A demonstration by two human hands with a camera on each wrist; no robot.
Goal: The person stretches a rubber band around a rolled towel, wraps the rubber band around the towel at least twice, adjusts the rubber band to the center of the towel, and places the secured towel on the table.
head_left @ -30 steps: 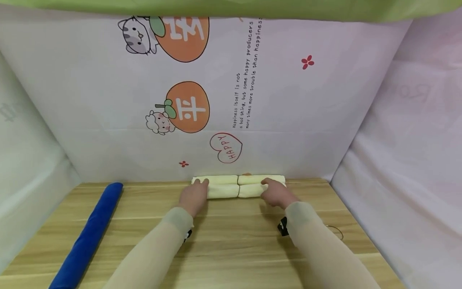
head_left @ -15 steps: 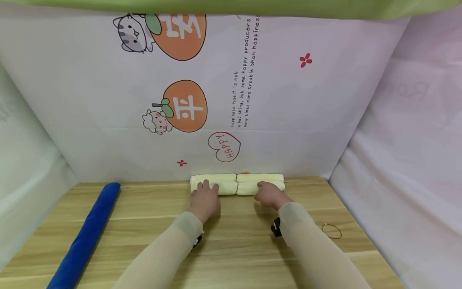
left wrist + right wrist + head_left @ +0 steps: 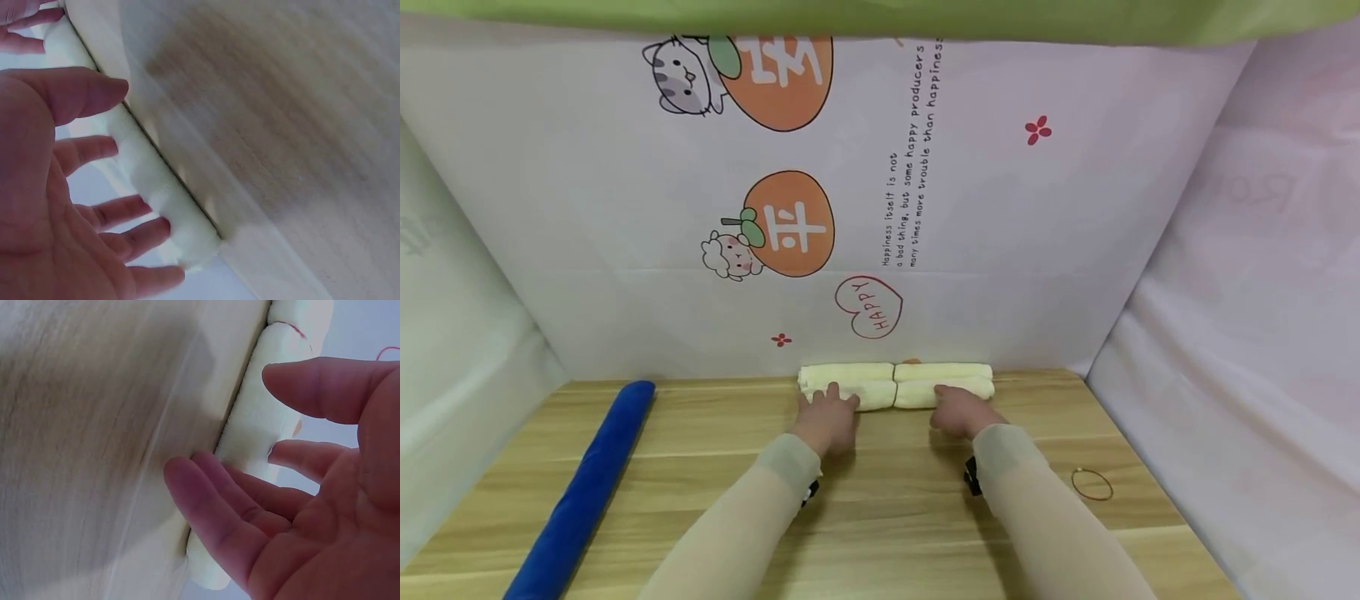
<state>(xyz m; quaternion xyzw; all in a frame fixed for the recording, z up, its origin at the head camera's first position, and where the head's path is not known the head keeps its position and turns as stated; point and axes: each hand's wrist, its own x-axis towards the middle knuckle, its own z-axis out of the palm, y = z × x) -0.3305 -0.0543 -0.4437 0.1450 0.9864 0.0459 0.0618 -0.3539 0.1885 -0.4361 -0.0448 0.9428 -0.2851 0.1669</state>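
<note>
While the left hand (image 3: 827, 419) is sitting further in than a second ago, it and the right hand (image 3: 962, 411) are just touching the banded cream towel roll (image 3: 880, 393), fingers loose, gripping nothing, so the roll's probably holding itself together along the table's (image 3: 895, 517) back edge.
</note>
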